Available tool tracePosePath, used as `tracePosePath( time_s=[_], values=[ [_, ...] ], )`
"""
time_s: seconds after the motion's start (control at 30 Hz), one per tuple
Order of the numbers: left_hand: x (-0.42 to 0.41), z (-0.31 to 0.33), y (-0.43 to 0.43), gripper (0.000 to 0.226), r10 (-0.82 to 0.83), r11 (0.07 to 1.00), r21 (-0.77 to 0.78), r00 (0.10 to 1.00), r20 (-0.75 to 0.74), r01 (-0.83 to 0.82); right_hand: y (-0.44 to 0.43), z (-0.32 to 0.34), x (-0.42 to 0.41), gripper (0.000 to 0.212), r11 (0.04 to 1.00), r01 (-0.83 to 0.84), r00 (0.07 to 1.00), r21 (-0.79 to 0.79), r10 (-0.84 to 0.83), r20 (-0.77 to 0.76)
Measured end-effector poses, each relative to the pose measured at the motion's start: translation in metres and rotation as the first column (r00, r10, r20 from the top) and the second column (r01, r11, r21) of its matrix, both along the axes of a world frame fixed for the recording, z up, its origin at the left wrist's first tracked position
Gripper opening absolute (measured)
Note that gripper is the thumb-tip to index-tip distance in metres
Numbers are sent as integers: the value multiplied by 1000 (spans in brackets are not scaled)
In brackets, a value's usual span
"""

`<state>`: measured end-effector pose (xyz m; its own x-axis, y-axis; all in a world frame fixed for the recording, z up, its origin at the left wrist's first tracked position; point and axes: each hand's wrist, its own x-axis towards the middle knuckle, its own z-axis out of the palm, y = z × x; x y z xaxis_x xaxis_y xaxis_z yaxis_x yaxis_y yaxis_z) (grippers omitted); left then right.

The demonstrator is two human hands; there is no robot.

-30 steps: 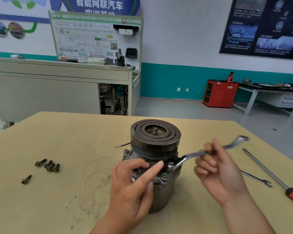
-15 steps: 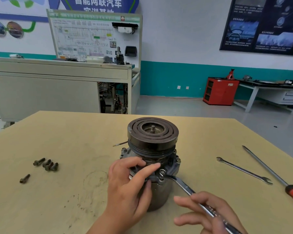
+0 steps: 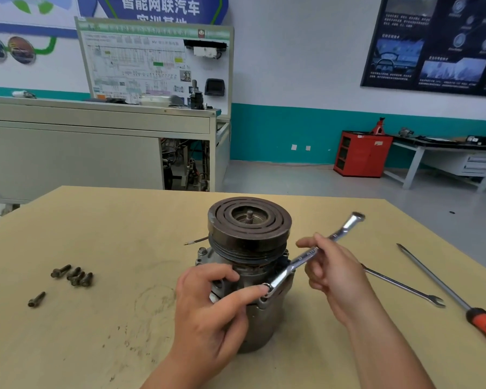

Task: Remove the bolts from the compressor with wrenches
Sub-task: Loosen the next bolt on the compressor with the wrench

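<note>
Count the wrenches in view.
2: a wrench in the right hand, its end at the compressor; another wrench on the table, beside the screwdriver. None seems hidden.

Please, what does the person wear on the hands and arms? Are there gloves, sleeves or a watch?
Nothing worn shows. The left hand and the right hand are bare, with no gloves and no ring in view. The left forearm and the right forearm are uncovered down to the picture's bottom edge: no sleeve, watch or bracelet.
</note>
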<state>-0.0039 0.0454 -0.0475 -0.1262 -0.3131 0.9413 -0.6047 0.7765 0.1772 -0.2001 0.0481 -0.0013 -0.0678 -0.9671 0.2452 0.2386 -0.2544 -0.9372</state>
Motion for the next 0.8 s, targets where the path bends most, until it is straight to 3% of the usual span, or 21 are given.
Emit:
tracePosePath(
  time_s=[0.07,0.17,0.27,0.37,0.43,0.47,0.53,0.6,0.73,0.8],
  values=[
    [1,0,-1,41,4,1000,-16,1000,6,-4,-12,8,5,30,1000,2,998,25,-3,68],
    [1,-1,-1,51,11,1000,-13,1000,-7,-11,1,10,1,29,998,55,910,-9,-47,412],
    [1,-3,0,54,22,1000,7,1000,-19,-22,27,0,-1,40,993,116,857,30,-115,502],
    [1,-2,1,49,27,999,34,999,-21,-26,52,-2,14,36,990,133,918,53,-143,371],
    [2,-1,2,42,29,999,37,999,-15,-28,67,-3,27,50,985,161,951,58,-170,259],
    [1,-1,2,39,27,999,36,1000,-12,-26,73,-2,32,46,981,183,956,63,-192,220],
    [1,0,2,37,24,999,33,1000,-7,-23,79,-6,37,15,978,209,962,7,-207,181],
    [1,0,1,35,30,999,28,1000,1,-30,81,-9,41,28,977,214,967,-23,-208,148],
    [1,0,2,36,45,999,25,999,20,-46,77,-4,37,22,973,224,972,-56,-219,86],
    [2,0,1,37,30,999,15,999,24,-30,63,-5,27,34,975,221,970,-21,-217,112]
  ],
)
